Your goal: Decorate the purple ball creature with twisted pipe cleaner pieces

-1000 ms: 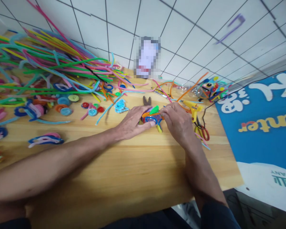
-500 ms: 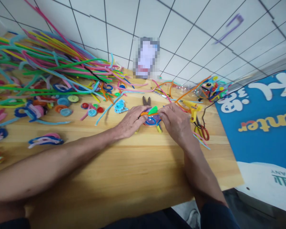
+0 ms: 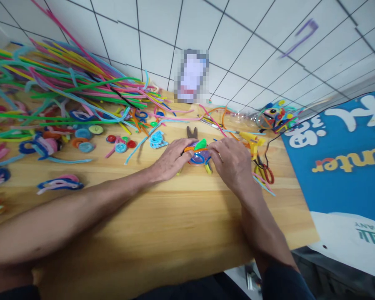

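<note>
Two bare forearms stretch from the bottom of the frame across a pale wooden surface (image 3: 175,221). At centre frame, the left hand (image 3: 171,160) and the right hand (image 3: 233,160) close from either side on a small blue, green and orange pipe-cleaner figure (image 3: 200,153), fingertips pinching it as it rests low on the wood between them. Red-handled scissors (image 3: 268,173) lie just right of the right hand, with a yellow plastic glue gun (image 3: 253,143) beyond its knuckles. Dark metal pliers (image 3: 191,132) sit just behind the figure. Flat coiled pipe-cleaner discs (image 3: 87,139) are scattered at centre left, in front of a loose heap of long multicoloured pipe cleaners (image 3: 65,79) filling the upper left. A white tiled wall (image 3: 237,37) runs across the top, and a blue printed banner (image 3: 340,166) covers the right edge.
</note>
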Demonstrator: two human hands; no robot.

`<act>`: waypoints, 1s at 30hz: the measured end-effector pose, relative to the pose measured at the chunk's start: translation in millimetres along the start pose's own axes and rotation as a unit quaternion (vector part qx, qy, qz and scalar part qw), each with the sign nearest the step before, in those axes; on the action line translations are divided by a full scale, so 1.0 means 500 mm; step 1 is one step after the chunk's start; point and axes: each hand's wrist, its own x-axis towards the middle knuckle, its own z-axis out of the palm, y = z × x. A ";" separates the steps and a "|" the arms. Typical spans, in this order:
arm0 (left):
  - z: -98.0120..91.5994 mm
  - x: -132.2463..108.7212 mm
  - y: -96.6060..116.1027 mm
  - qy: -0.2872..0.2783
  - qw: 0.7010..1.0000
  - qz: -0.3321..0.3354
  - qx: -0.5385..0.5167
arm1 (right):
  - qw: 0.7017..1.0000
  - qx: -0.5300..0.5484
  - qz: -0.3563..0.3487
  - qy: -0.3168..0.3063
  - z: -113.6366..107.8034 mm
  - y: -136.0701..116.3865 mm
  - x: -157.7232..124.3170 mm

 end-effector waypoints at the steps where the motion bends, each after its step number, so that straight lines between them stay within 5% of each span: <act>1: 0.001 0.000 -0.001 0.002 1.000 0.001 -0.001 | 1.000 -0.012 -0.002 -0.006 0.001 -0.001 -0.001; 10: 0.004 0.001 -0.006 0.007 1.000 0.004 -0.006 | 0.999 -0.021 -0.008 -0.035 0.011 0.000 -0.003; 30: 0.005 0.002 -0.004 0.015 1.000 -0.004 -0.010 | 0.994 0.105 0.006 0.024 0.030 -0.019 -0.025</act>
